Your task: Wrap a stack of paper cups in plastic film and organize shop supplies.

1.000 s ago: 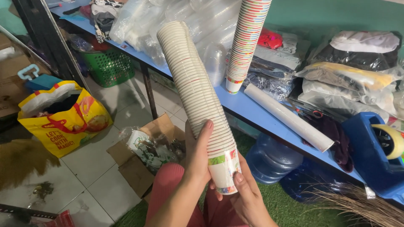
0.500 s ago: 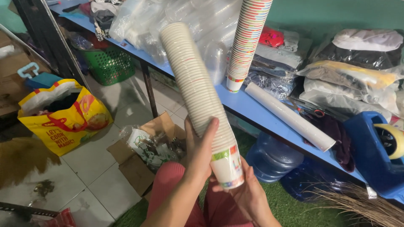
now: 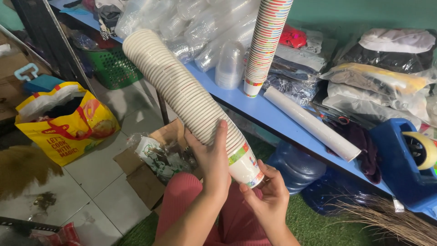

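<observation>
I hold a long stack of white paper cups (image 3: 182,91) slanted up to the left, its open end toward the upper left. My left hand (image 3: 210,159) wraps the stack near its lower end. My right hand (image 3: 268,198) cups the bottom cup, which has a coloured print. A second tall stack of striped paper cups (image 3: 266,41) stands upright on the blue table (image 3: 273,120).
A white paper roll (image 3: 312,124) lies on the table beside bagged clothes (image 3: 378,82) and clear plastic cups (image 3: 200,23). A blue tape dispenser (image 3: 405,159) sits at right. Below are a water jug (image 3: 296,166), a cardboard box of rubbish (image 3: 157,164), a yellow bag (image 3: 63,120), a green basket (image 3: 111,68).
The cup stack has tilted further to the left, its top end swinging down and away from the table. Both hands kept their grip at the lower end.
</observation>
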